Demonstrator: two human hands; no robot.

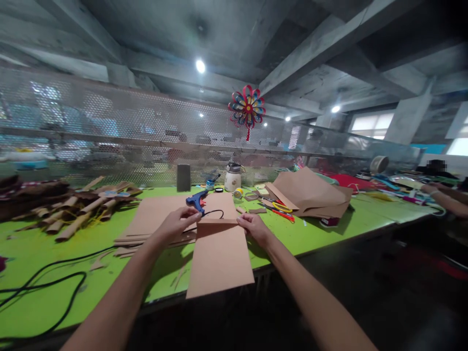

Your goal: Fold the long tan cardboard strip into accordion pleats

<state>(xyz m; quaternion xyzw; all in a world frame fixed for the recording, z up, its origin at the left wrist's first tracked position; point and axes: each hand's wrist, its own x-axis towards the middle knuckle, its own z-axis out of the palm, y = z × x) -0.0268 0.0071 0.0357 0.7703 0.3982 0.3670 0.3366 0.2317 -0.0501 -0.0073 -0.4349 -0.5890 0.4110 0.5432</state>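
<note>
In front of the blue glue gun [197,200], my left hand [182,218] and right hand [255,227] pinch a folded kraft sheet [220,261]: likely light, easily creased, best gripped at fold ends.

The tan, rectangular, folded paper sheet [221,258] is matt and smooth, as is the flat stack of light-brown paper sheets [151,213], while the broad, bent brown paper heap [310,192] looks dull and creased. The blue, pistol-shaped plastic glue gun [197,200] has a smooth shell. The flat lime-green tabletop [310,236] carries a soft sheen, the grey perforated metal panel [146,122] glints, and the grey, beamed concrete ceiling [226,29] looks rough.
</note>
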